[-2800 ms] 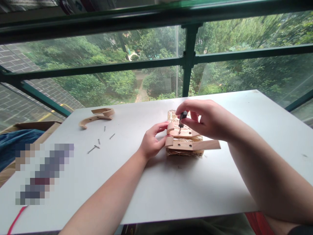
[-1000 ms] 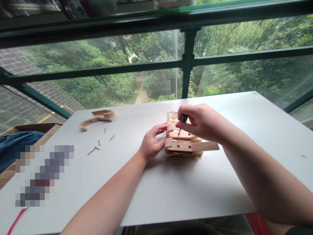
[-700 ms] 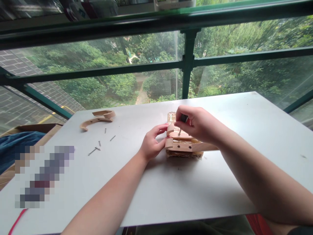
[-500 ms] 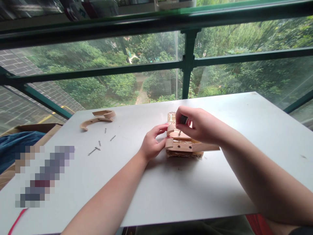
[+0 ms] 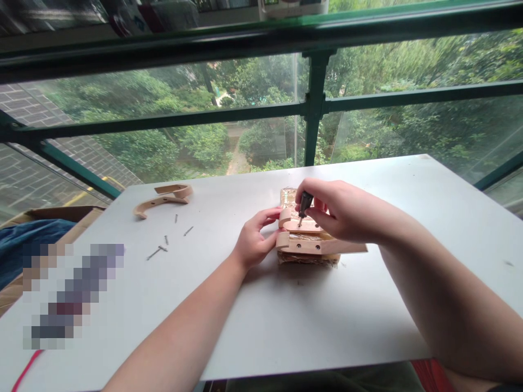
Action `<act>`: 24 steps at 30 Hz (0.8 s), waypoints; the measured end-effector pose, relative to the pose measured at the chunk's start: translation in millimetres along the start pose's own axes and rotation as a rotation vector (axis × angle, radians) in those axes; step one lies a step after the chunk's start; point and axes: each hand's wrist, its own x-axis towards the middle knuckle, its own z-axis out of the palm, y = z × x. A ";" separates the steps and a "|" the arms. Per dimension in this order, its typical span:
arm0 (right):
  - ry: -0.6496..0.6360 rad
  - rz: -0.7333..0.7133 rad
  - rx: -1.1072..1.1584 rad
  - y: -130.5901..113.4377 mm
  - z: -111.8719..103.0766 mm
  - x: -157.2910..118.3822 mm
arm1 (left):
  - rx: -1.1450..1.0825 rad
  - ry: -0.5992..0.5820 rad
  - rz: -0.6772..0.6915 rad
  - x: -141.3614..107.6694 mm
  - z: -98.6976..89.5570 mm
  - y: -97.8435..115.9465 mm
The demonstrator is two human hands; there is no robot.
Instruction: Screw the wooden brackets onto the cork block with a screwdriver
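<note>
My right hand is closed round the dark handle of a screwdriver, whose tip meets a hole in the farther curved wooden piece. A nearer wooden piece with two dark holes lies alongside it. Both rest on a block wrapped in clear plastic. My left hand grips the hooked left end of the farther piece between fingers and thumb, the thumb close to the nearer hook.
Two more curved wooden pieces lie at the white table's far left. Several screws are scattered in front of them. A blurred-out item lies at the left edge, near a cardboard box holding blue cloth.
My right hand's fingers have loosened and shifted on the screwdriver, so more of its dark handle shows. My left hand and the wooden pieces look unmoved.
</note>
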 end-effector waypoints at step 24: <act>0.103 -0.074 0.065 2.8 11.0 7.2 | 0.014 -0.001 0.025 0.0 -0.6 -0.2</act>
